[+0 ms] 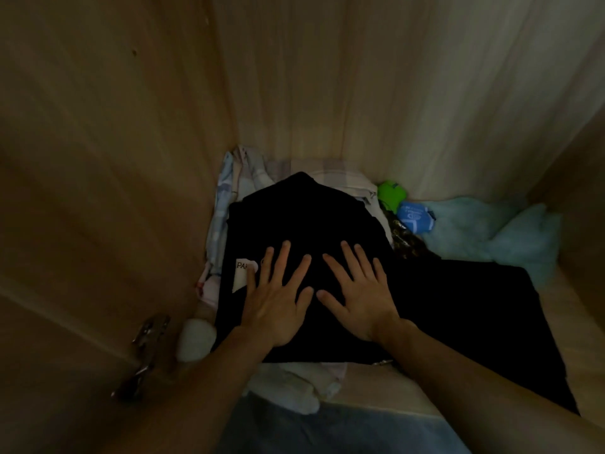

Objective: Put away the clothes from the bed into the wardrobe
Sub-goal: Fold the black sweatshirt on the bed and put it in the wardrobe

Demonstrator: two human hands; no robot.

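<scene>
A white label on the black garment seemingly reads "PA…".

The garment on top is black with a white label. Under it lies pale checked cloth. Beside them sit a bright green thing, a blue packet, light blue fluffy fabric. The wardrobe walls are light wood.

White label half covered by left hand — text unreadable, pile beneath black garment hidden
</scene>
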